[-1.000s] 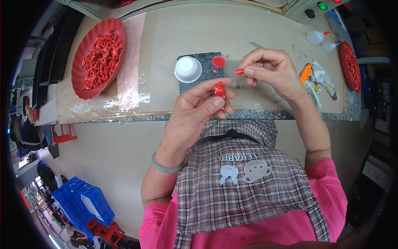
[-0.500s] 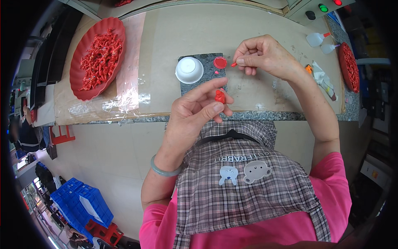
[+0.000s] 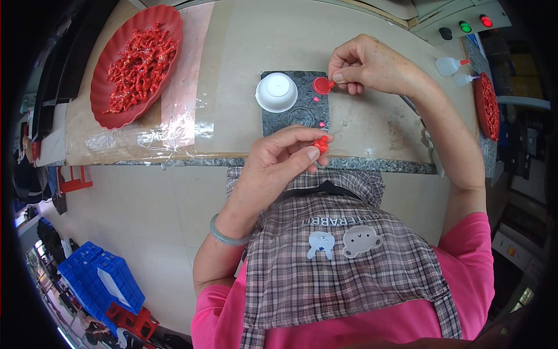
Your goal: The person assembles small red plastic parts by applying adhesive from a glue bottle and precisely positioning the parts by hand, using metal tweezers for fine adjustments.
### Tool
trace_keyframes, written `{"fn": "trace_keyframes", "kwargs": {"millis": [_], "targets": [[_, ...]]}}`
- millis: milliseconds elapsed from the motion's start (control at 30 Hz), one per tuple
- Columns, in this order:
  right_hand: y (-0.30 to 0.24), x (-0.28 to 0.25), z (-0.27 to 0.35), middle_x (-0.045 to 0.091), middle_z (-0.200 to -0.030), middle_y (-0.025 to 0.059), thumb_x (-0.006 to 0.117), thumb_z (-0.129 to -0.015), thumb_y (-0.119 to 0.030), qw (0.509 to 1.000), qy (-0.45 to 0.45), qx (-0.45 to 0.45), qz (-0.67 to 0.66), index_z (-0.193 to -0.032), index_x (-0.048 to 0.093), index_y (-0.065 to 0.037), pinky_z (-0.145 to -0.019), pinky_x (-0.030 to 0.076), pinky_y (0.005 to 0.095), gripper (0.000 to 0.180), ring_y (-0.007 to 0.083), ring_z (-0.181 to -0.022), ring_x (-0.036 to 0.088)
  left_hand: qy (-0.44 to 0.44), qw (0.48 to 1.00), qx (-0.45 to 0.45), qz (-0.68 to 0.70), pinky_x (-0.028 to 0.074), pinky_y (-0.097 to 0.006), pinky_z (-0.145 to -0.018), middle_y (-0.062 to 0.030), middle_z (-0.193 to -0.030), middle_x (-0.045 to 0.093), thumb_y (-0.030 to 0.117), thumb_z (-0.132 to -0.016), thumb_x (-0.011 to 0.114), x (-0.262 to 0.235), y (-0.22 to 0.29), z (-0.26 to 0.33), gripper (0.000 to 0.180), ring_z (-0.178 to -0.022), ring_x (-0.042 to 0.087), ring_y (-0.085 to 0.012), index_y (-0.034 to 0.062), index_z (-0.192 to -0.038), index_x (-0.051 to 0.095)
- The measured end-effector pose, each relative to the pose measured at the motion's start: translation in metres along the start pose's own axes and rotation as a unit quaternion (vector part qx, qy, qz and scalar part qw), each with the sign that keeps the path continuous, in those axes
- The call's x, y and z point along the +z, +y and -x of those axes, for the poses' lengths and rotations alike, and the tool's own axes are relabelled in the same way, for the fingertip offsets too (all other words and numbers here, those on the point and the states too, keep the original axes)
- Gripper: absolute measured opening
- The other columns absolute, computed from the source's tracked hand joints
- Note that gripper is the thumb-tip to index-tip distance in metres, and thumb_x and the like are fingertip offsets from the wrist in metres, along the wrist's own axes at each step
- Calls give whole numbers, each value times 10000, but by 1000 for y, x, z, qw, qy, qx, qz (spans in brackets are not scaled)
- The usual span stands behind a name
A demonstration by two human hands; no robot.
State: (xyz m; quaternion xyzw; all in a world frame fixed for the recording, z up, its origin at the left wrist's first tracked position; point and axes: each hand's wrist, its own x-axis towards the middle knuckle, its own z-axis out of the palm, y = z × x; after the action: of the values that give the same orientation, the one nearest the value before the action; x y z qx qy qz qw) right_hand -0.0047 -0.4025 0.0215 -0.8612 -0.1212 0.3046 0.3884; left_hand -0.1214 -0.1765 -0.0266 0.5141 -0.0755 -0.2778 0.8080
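My left hand point(image 3: 273, 160) is closed in a pinch, thumb and fingertips round a small red figurine point(image 3: 321, 144) just above the table's front edge. Farther off, my right hand point(image 3: 375, 67) pinches a tiny red piece point(image 3: 332, 85). That piece is at the rim of a small round red dish point(image 3: 320, 86), seemingly touching it. The dish is on a dark stone slab point(image 3: 276, 122), beside a white bowl point(image 3: 276, 93) that looks upside down. Two small pink spots point(image 3: 315, 99) show on the slab below the dish.
At the left lies a scalloped red tray point(image 3: 116, 121) heaped with small red pieces; another red tray point(image 3: 479, 110) is at the far right. Squeeze bottles point(image 3: 447, 66) stand near it. A panel with lit buttons point(image 3: 465, 27) is at the back right. Blue crates point(image 3: 96, 276) sit on the floor.
My right hand has brought its tiny red piece to the red dish. My left hand has turned the figurine a little and shifted slightly right. The whole view has shifted slightly.
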Motion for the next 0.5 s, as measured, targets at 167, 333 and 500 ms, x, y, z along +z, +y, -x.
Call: {"fn": "trace_keyframes", "kwargs": {"millis": [167,333,500], "targets": [[-12,2,-5,629,-633,41,625,-835,-47,998,0,14,65,-771,654,15,-535,486,234,94,86,-561,587,-8,1000,-29,0,509,-221,-702,-56,-984,652,56,-938,567,-8,-3,1,244,-839,634,-111,-21,-1166,611],[-19,4,-7,624,-604,59,637,-802,-47,992,6,14,126,-739,649,18,-529,481,258,92,102,-541,589,-12,999,-27,11,507,-220,-707,-54,-979,662,79,-940,577,-10,-6,2,254,-846,632,-100,-15,-1174,603],[-21,5,-7,624,-600,73,638,-786,-46,988,10,12,152,-715,640,26,-528,484,269,101,114,-537,596,-11,999,-34,14,510,-224,-716,-56,-991,663,80,-939,577,-11,-6,2,254,-856,634,-101,-16,-1173,602]]}}
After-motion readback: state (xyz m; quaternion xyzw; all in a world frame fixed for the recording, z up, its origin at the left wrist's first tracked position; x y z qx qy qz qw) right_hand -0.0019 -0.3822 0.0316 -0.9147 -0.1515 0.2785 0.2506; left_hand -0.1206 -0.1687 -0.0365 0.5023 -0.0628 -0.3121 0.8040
